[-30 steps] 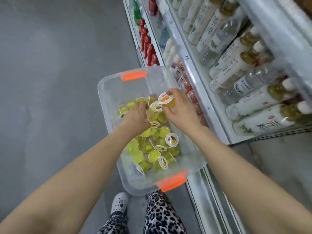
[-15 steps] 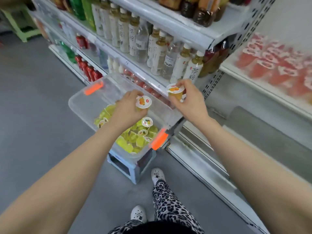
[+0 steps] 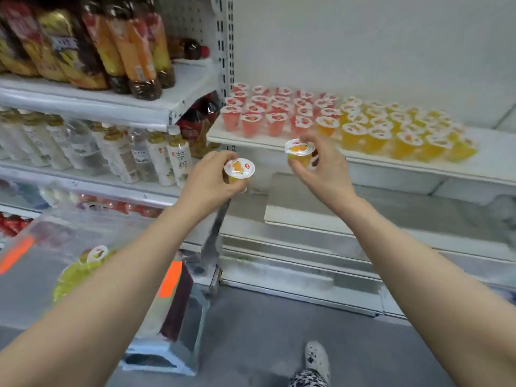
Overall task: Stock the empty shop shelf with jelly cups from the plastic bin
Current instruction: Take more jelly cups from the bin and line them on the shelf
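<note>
Carrying two jelly cups toward the shelf is judged to be the step in hand. One orange cup (image 3: 239,170) is gripped from the side and below by the left hand (image 3: 208,177), near frame centre, with its sealed lid facing up. A second orange cup (image 3: 299,152) is pinched between thumb and curled fingers of the right hand (image 3: 325,166), slightly higher and just in front of the lip of the shelf (image 3: 418,170). Side grips are probably used so that the bases are free for setting down. Neither cup is on the shelf yet. On it, red cups (image 3: 265,113) are ranked at centre and orange cups (image 3: 396,129) to their right, sorted by colour, so the held cups are expected to join the orange group. Bare shelf surface is seen at the far right of the frame, beyond the orange rows, and as a narrow strip along the front edge. The rows are packed close, so neighbours could be knocked as a cup is lowered in. The plastic bin (image 3: 92,227), at lower left on a stool (image 3: 167,356), is blurred, and green cups (image 3: 72,272) are visible inside. The shelf is bounded on its left by a perforated upright (image 3: 226,51).
</note>
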